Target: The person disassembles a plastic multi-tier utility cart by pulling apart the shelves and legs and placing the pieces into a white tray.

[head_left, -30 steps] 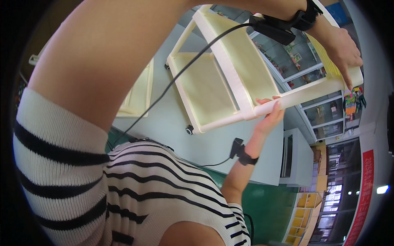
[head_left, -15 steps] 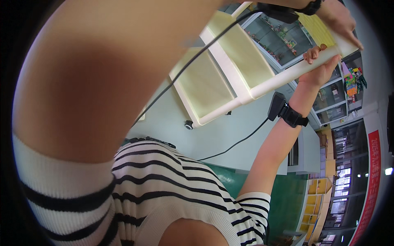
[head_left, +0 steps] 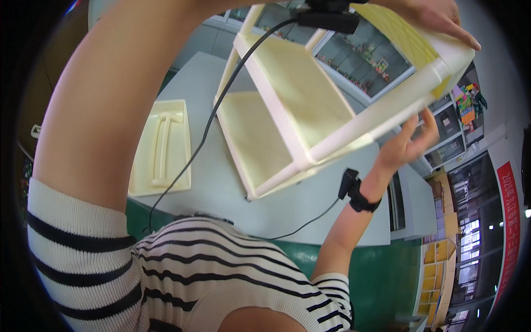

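Note:
A cream plastic shelf cart [head_left: 276, 116] with stacked trays and corner posts leans at an angle over the table. My left arm reaches across the top of the view, and my left hand [head_left: 434, 16] grips the cart's upper corner, one finger stretched along its edge; the other fingers are partly hidden. Beside the near post, my right hand [head_left: 408, 145] is open, its fingers apart and curved close to the post's underside. Whether a fingertip touches the cart I cannot tell. Each wrist wears a black strapped device with a cable.
On the pale table [head_left: 215, 205], a separate cream tray [head_left: 187, 166] lies at the left with a handle-like bar [head_left: 161, 146] in it. Glass cabinets [head_left: 359, 61] with small colourful items stand behind. Yellow shelving [head_left: 434, 271] is at the right. A cable [head_left: 213, 119] crosses before the cart.
My right hand has come off the post and opened, lower than before. The cart has turned and shifted left and down, with my left hand still at its corner. The loose tray now shows.

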Demonstrator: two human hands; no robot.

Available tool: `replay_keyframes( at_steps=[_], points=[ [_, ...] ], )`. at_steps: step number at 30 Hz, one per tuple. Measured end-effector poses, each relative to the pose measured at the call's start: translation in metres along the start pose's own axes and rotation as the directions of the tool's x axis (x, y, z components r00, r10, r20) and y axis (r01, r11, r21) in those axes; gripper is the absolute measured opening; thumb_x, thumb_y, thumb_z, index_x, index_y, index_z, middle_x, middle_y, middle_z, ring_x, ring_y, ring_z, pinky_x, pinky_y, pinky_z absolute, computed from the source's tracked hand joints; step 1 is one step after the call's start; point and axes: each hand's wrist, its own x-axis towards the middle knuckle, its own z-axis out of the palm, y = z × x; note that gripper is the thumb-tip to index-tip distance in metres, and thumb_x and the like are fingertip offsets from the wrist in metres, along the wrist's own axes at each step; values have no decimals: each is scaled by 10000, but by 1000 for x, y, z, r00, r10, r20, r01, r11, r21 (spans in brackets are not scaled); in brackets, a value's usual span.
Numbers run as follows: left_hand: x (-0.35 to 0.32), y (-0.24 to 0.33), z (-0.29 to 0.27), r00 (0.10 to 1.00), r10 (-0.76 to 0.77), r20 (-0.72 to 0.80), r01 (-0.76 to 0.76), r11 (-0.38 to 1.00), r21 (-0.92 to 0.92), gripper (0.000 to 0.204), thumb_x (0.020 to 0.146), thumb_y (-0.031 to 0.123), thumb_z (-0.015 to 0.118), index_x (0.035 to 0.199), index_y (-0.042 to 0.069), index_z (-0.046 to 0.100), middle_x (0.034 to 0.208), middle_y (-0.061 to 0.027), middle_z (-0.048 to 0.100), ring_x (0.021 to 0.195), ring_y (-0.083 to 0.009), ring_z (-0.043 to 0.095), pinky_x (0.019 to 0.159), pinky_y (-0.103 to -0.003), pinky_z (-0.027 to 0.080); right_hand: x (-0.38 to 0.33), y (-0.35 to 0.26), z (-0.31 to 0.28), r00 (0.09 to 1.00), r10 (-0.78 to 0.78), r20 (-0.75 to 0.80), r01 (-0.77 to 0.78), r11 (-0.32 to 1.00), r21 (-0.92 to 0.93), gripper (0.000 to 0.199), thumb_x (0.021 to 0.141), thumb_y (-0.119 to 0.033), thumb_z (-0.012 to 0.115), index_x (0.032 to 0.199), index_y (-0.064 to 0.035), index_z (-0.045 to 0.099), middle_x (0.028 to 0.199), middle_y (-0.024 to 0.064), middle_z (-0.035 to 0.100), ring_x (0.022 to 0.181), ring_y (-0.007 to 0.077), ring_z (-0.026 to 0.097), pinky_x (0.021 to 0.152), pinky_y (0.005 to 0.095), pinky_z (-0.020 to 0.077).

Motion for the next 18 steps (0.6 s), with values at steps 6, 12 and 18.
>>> replay_keyframes(
  at_steps=[6, 12, 18],
  points=[
    [-4, -5, -24, 986, 144, -87, -167, 889, -426, 666, 860, 581, 416, 736, -16, 684, 682, -187, 647, 652, -266, 645, 584, -356, 476, -18, 175, -67, 868, 479, -129, -484, 760, -434, 580, 873, -466, 542, 1253, -40, 435, 975, 180, 580, 814, 318, 565, 686, 357, 451],
    [7, -94, -25, 987, 160, -19, -125, 688, -715, 393, 961, 305, 353, 997, 2, 600, 821, -118, 650, 772, -215, 637, 724, -323, 506, 8, 144, -102, 643, 565, 517, -722, 222, 656, 541, 932, -517, 382, 1161, -35, 471, 893, 135, 580, 786, 223, 564, 649, 356, 457],
    [-29, -192, -14, 934, -250, 255, 350, 497, -794, 351, 945, 271, 387, 1045, 27, 618, 970, -116, 656, 899, -228, 630, 806, -334, 499, 34, 77, -58, 639, 275, 718, -766, 148, 625, 596, 870, -568, 483, 1174, -56, 452, 857, 55, 493, 774, 162, 464, 713, 289, 402]
  ],
)
